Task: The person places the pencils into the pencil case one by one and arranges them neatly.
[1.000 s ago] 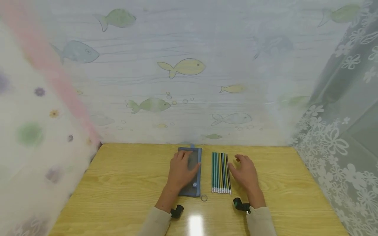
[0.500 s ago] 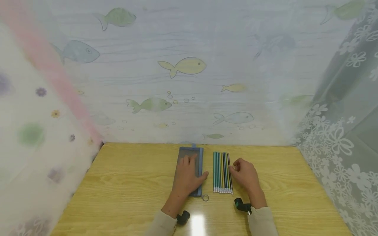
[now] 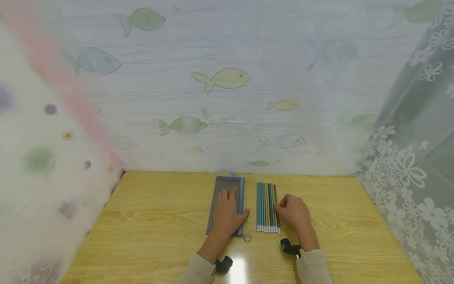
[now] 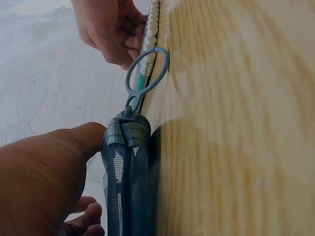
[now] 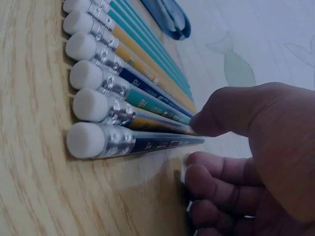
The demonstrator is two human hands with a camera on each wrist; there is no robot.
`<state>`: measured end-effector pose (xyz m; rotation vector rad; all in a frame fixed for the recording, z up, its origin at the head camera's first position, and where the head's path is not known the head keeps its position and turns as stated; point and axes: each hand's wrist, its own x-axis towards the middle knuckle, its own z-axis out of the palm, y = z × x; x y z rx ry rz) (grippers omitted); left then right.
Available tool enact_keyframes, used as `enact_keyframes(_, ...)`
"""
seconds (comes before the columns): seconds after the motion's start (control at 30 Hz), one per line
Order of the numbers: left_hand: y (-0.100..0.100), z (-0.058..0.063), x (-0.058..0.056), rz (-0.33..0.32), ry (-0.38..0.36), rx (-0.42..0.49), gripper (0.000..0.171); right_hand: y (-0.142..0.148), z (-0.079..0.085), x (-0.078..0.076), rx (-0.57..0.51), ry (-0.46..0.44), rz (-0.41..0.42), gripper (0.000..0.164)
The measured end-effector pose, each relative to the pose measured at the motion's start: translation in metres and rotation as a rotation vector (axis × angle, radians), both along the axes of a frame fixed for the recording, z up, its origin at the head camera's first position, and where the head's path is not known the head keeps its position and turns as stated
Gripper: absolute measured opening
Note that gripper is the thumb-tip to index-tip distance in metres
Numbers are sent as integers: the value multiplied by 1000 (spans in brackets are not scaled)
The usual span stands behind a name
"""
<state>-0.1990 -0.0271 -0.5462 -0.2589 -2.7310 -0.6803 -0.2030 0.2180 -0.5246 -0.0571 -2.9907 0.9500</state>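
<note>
A blue-trimmed mesh zip pencil pouch (image 3: 224,184) lies on the table. My left hand (image 3: 227,213) rests flat across it, fingers spread and thumb over the zip edge. To its right, a row of pencils (image 3: 265,205), green, yellow and navy, lies side by side with white erasers toward me. At the row's right edge my right hand (image 3: 294,210) curls in. Its thumb and fingertips pinch at the outermost navy pencil (image 5: 157,141), which still lies in line with the others. In the left wrist view, the zip's ring pull (image 4: 160,73) sticks out from the pouch end.
The wood-grain table (image 3: 159,221) ends at a back sheet printed with fish (image 3: 230,79). Flowered sheets hang along both sides. Black wrist cameras (image 3: 224,264) sit under both forearms, close over the tabletop.
My left hand has slid down and right over the pouch. My right hand's fingers have closed in from a spread pose to the outermost pencil.
</note>
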Motion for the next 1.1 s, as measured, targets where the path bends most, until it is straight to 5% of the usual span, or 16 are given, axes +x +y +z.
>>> enact_keyframes(0.43,1,1,0,35,-81,214,55,-2,2,1,-1,-31,-11,25)
enact_keyframes(0.73,-3,-2,3,23,-60,306,18,-4,3,1,-13,-56,-4,29)
enact_keyframes(1.1,-1,-1,6,4,-73,469,13,-3,4,2,-14,-75,-23,38)
